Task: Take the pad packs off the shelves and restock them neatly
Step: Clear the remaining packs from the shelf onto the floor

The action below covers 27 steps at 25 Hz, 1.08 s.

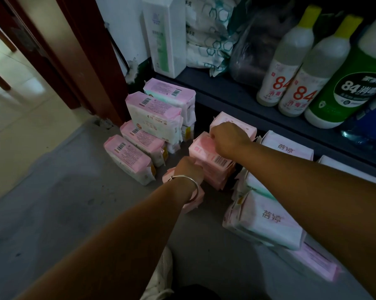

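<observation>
Both hands gripping 1 pink pack stack (213, 161) just below the shelf edge (236, 100): right hand (228, 137) closing on far end, left hand (188, 169) on near end.

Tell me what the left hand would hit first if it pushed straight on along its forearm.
The left hand already grips the pink pack stack. Pushing on, it would likely press that stack into the pink pack behind it, under the shelf; depth is unclear.

I see pad packs (139, 146) stacked on the floor (52, 202) left of the shelf (236, 94); bottles (301, 68) stand on it, more packs (262, 221) lie below right.
</observation>
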Motion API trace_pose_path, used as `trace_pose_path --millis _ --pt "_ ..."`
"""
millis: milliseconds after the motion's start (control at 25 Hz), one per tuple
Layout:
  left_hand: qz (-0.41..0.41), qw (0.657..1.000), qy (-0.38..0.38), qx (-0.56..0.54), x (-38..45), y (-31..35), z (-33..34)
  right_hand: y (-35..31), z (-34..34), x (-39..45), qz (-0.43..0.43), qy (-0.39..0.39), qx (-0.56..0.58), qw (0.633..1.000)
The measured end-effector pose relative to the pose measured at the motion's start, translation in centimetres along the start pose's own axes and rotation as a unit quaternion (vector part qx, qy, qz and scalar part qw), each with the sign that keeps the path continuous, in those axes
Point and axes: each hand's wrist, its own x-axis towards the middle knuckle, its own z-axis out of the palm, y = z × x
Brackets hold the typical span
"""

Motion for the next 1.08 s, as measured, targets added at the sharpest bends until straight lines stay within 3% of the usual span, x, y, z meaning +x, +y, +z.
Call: trace_pose_path --millis 200,400,480,720,920,1080 --pt "0.021 0.994 0.000 0.105 -0.6 0.6 -1.0 0.5 -1.6 -0.8 -0.041 0.002 -0.065 0.997" --pt "0.091 0.987 0.027 0.126 -3.6 5.5 -3.8 0.8 -6.1 -3.3 -0.067 -0.017 -0.093 0.993" --pt "0.139 0.976 0.051 0.158 -5.2 8.2 -5.1 1.1 -9.3 -4.7 -0.072 0.012 -0.099 0.992" --pt "0.289 0.941 0.137 0.113 -10.7 18.1 -11.3 0.8 -21.5 -7.6 -0.095 0.153 -0.070 0.981" --pt "0.358 0.909 0.205 0.056 -11.6 27.0 -18.4 -1.1 -31.5 -6.9 -0.093 0.266 -0.040 0.959" --pt "0.395 0.884 0.243 0.056 -10.3 32.1 -23.0 -1.6 -36.5 -4.9 -0.078 0.275 -0.049 0.957"
